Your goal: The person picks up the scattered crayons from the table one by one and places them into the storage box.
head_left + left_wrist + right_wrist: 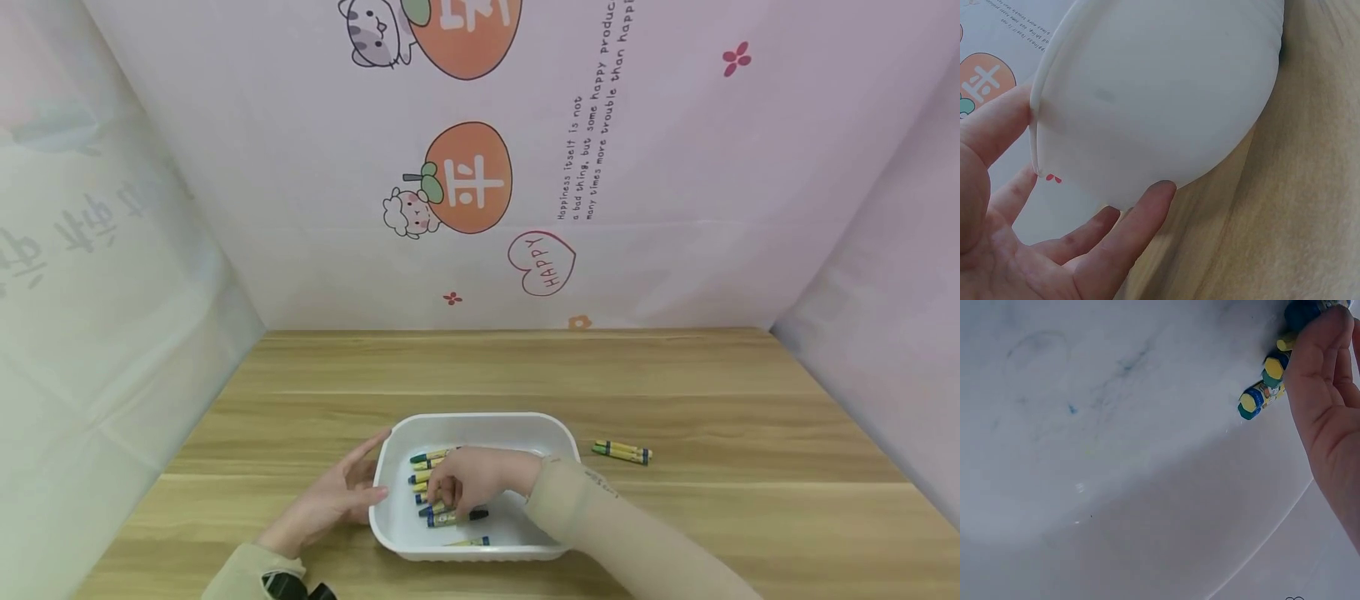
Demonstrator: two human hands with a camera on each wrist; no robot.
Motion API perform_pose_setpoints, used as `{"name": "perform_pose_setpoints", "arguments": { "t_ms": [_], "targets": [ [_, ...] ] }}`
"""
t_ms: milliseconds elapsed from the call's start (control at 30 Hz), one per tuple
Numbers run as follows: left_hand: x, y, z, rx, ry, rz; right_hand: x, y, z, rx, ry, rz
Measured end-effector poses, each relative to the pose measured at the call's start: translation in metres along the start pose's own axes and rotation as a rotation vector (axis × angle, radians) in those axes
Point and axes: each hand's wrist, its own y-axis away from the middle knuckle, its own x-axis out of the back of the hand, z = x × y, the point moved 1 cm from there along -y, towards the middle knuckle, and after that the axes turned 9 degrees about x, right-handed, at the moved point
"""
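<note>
A white plastic tray (517,427) stands on the table with several yellow-wrapped crayons (427,458) lying roughly side by side in its left half. My left hand (335,500) holds the tray's left end, thumb over the rim and fingers spread against the outer wall (1147,112). Inside the tray, my right hand (480,475) reaches in from the right, its fingers curled down over the row. Thumb and fingers pinch a dark-tipped crayon (442,519) at the near end of the row. One more crayon (472,542) lies near the front wall, partly hidden.
Two yellow crayons with green tips (622,452) lie together on the wooden table (720,400), right of the tray. A printed white cloth (645,267) hangs behind the table, and pale cloth covers both sides. Faint coloured smudges (1072,409) mark the tray floor.
</note>
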Motion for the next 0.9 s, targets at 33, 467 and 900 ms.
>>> {"name": "perform_pose_setpoints", "arguments": {
  "t_ms": [33, 467, 900],
  "targets": [
    [0.000, 0.000, 0.000, 0.005, 0.002, -0.001, 0.000, 0.000, 0.000, 0.001, -0.002, 0.002],
    [-0.001, 0.000, 0.001, 0.014, 0.011, -0.001, 0.015, 0.010, -0.007, 0.025, 0.001, 0.049],
    [-0.001, 0.001, 0.003, 0.019, -0.007, 0.020, 0.051, 0.063, -0.013, 0.135, 0.003, 0.181]
  ]
}}
